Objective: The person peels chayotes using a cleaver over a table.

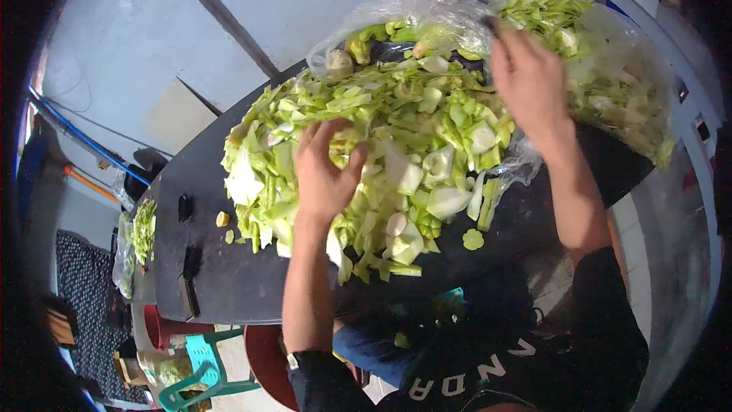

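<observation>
A wide heap of chopped pale-green vegetable pieces (415, 175) covers much of the dark table (221, 275). Over its left-middle part is my left hand (326, 172), with thumb and fingers curved apart and nothing visible held between them. My right hand (530, 80) is raised at the heap's far right edge, beside a clear plastic bag (435, 11). Motion blurs its fingers. A small dark patch shows at the fingertips, too unclear to name. Whole or larger green vegetables (358, 47) lie under the bag's plastic at the back.
At the far right stands a clear bag of cut green pieces (618, 91). Dark small objects (191, 263) lie on the table's left side. Below left is a teal plastic chair (202, 366). More greens in plastic (143, 233) sit beyond the left table edge.
</observation>
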Tool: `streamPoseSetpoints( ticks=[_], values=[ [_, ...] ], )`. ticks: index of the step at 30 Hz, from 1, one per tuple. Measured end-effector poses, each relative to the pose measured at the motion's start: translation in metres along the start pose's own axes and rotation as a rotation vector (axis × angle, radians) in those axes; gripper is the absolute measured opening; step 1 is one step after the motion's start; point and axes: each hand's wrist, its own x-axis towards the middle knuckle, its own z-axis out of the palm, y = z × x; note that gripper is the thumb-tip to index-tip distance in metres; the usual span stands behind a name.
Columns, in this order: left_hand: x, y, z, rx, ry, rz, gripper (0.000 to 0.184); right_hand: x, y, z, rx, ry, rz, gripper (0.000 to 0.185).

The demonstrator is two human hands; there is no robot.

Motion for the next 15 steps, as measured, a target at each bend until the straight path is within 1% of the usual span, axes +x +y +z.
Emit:
streamPoseSetpoints(
  ticks=[1,3,5,7,8,9,10,11,13,14,15],
  values=[
    [0.016,-0.002,0.005,0.002,-0.025,0.005,0.028,0.003,0.013,-0.003,-0.004,-0.002,0.003,0.030],
    [0.052,-0.021,0.024,-0.041,-0.073,0.017,0.027,0.007,0.037,-0.009,-0.012,0.098,0.106,0.025],
    [0.096,-0.042,0.045,-0.003,-0.149,-0.023,0.029,0.005,0.050,-0.010,0.027,0.104,0.138,0.023],
    [0.140,-0.056,0.068,0.158,-0.246,-0.130,0.031,0.004,0.056,-0.007,0.014,0.081,0.174,0.018],
    [0.161,-0.074,0.084,0.220,-0.272,-0.140,0.034,0.002,0.059,-0.005,0.005,0.085,0.188,0.018],
    [0.181,-0.088,0.098,0.280,-0.299,-0.144,0.037,0.001,0.062,-0.002,-0.007,0.072,0.161,0.016],
    [0.197,-0.090,0.105,0.356,-0.372,-0.189,0.040,0.002,0.064,0.000,-0.021,0.061,0.129,0.015],
    [0.211,-0.101,0.114,0.348,-0.377,-0.172,0.040,0.002,0.061,-0.002,0.008,0.038,0.159,0.015],
    [0.233,-0.136,0.145,0.466,-0.319,-0.142,0.043,0.001,0.064,-0.002,0.031,-0.006,0.156,0.011],
    [0.244,-0.151,0.159,0.453,-0.331,-0.116,0.043,0.001,0.066,-0.004,0.029,-0.018,0.138,0.011],
    [0.251,-0.168,0.172,0.642,-0.354,0.031,0.042,0.001,0.067,-0.007,0.031,-0.032,0.121,0.011]
  ],
)
